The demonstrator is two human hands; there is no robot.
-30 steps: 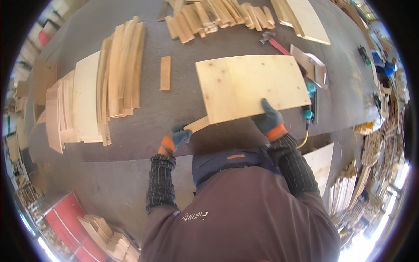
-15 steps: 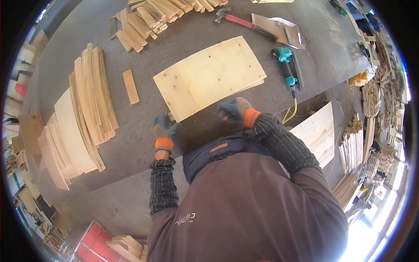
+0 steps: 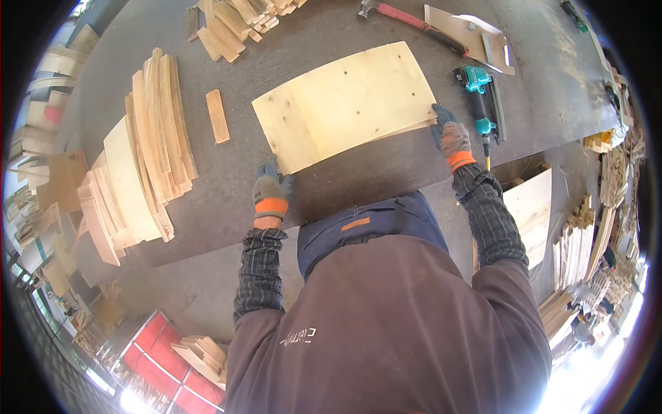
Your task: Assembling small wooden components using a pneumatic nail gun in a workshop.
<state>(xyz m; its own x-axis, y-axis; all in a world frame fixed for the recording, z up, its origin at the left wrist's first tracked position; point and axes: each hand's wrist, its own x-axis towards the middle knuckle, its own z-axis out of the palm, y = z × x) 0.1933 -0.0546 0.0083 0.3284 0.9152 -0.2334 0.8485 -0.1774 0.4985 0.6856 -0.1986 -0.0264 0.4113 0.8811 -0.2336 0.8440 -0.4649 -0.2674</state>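
Observation:
A pale rectangular plywood panel (image 3: 345, 103) lies on the dark worktable (image 3: 227, 186) in front of me, with another layer of wood showing under its near right edge. My left hand (image 3: 270, 190), in a grey glove with an orange cuff, grips the panel's near left corner. At the near right corner, my gloved right hand (image 3: 452, 138) has its fingers closed against the edge. Just right of that hand lies a teal and black air nailer (image 3: 477, 100) with a yellow hose. A short wood strip (image 3: 218, 116) rests left of the panel.
Long wood strips (image 3: 162, 124) and thin boards are stacked on the left. More short strips (image 3: 238, 24) lie at the far side. A red-handled hammer (image 3: 403, 17) and a metal-topped flat piece (image 3: 476, 41) sit far right. A plywood sheet (image 3: 531, 214) stands past the table's near right edge.
My right hand has moved right and away from me, from in front of the panel to its near right corner. The left hand stays at the left corner, and the view has shifted slightly.

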